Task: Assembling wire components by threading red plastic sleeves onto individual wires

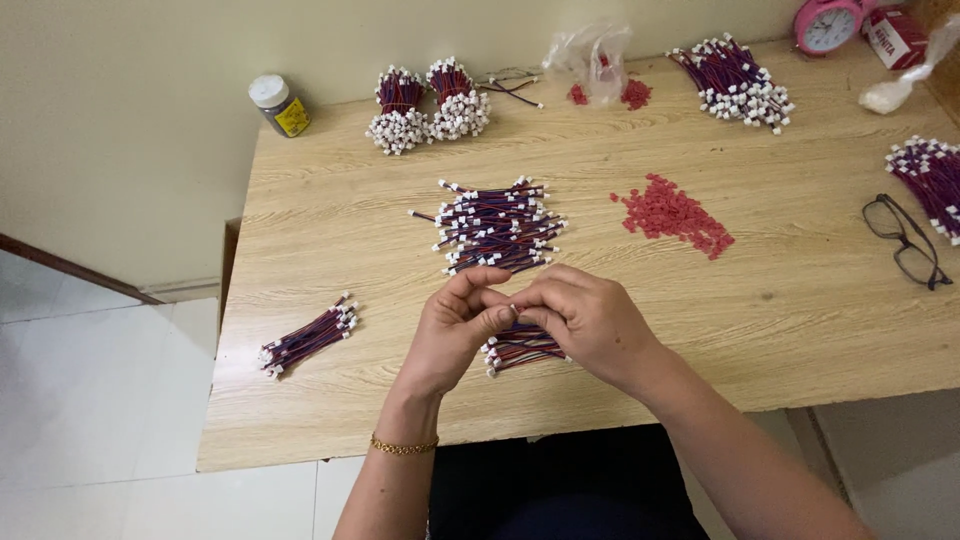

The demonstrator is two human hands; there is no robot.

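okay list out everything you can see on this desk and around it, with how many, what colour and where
Light wooden table: one, fills the view.
Bundles of red and blue wires with white plugs: seven; two tied upright at back, one back right, one right edge, loose pile centre, small bundle front left, one under the hands.
Small red plastic pieces: one heap centre right, a few at back.
Clear plastic bag: one, back.
White-lidded jar: one, back left.
Black spectacles: one, right.
Pink alarm clock: one, back right.
Gold bracelet: one, left wrist.
Left hand and right hand: fingertips pinched together over a bundle.
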